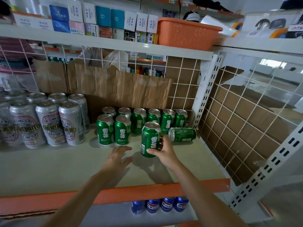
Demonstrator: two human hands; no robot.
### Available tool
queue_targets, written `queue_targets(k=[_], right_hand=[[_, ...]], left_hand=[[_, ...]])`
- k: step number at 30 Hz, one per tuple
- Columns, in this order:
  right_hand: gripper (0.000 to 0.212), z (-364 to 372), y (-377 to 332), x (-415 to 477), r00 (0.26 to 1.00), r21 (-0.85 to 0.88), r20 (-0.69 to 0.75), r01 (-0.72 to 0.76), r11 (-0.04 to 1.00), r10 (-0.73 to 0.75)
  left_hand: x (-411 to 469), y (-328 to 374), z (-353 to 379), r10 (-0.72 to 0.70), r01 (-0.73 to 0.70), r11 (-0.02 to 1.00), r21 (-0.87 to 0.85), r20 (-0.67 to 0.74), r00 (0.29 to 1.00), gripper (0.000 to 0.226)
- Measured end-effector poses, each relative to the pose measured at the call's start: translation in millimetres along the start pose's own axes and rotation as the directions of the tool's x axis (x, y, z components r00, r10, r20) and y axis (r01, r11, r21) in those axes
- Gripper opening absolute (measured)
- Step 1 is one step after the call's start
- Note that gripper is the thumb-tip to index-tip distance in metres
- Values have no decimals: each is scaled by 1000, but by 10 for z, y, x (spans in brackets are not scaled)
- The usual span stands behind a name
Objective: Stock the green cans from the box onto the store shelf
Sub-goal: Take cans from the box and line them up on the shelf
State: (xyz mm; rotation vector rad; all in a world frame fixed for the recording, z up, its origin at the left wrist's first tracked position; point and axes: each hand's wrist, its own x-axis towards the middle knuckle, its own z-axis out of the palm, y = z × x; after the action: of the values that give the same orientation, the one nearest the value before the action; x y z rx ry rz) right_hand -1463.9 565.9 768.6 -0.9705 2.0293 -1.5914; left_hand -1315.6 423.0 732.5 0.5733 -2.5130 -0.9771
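Observation:
My right hand (162, 152) grips an upright green can (150, 138) that stands on the white shelf (65, 164), in front of the other cans. My left hand (118, 157) lies flat on the shelf just left of that can, fingers spread, holding nothing. Several green cans (139, 120) stand in two rows toward the back of the shelf. One green can (182, 134) lies on its side at the right end, close to the wire side panel. The box is not in view.
Tall silver cans (47, 122) fill the shelf's left part. Brown cardboard (124, 90) lines the wire back. An orange basket (186, 33) and small boxes sit on the shelf above. Blue cans (164, 204) stand on the shelf below. A person is behind the wire back.

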Motion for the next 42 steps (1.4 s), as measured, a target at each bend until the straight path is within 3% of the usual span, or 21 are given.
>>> queue_targets(k=[3,8,12,24,42], right_hand=[[62,89,79,84,1000,-21,-12,-25,999,25],[65,183,155,174,999,-34,-29,-33,999,32],[69,241,200,273,998,-31,-58,-37,999,35],[75,411,216,603,997,-40,-76,-15,999,12],[73,500,293,816,995,-127,-103,2,992,-15]], left_hand=[[-41,-44,35,4,-13,989,145,61,998,61],[8,-79,78,-14,-45,949,313,183,983,97],[22,-78,109,-36,-40,908,416,172,984,103],[18,-156,142,57,-83,942,325,90,994,90],[32,-142,127,-5,-45,926,375,131,991,95]])
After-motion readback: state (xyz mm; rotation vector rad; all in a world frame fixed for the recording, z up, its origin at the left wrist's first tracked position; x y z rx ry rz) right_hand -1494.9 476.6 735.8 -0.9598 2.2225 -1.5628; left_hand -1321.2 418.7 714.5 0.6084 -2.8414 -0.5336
